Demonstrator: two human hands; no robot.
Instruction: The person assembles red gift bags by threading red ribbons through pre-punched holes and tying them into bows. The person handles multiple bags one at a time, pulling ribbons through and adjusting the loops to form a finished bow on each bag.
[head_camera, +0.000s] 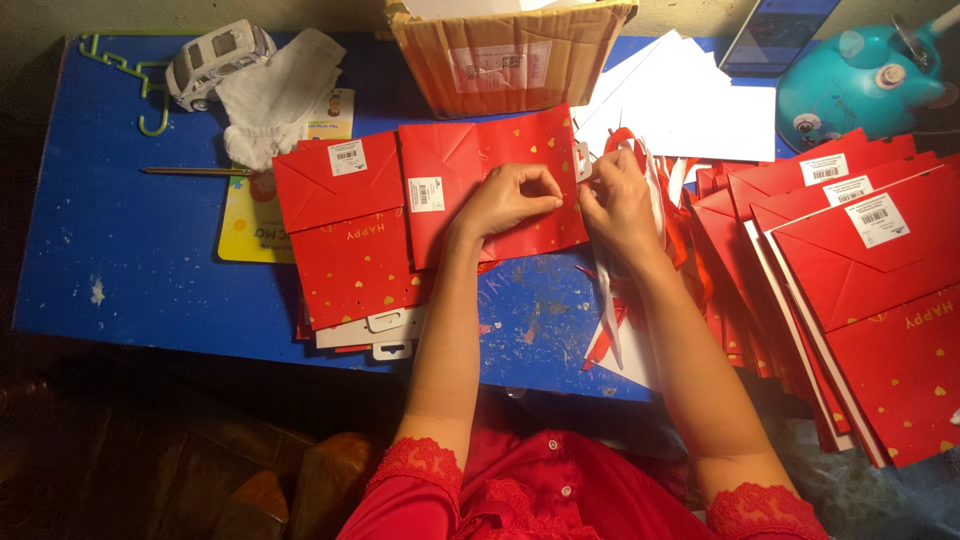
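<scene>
Lying flat, red gift bag (480, 165), long axis left-right, under both hands (515, 198).

Brown carton (510, 55) at table's back edge, white label (497, 68); white barcode stickers (875, 220) on red bags.

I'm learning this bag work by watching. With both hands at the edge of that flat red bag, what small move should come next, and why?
Probably draw the red and white ribbon a little further through the bag's top edge. The left hand pins the red gift bag flat on the blue table, while the right hand pinches at its white edge tab, the ribbon trailing loose beside it.
</scene>
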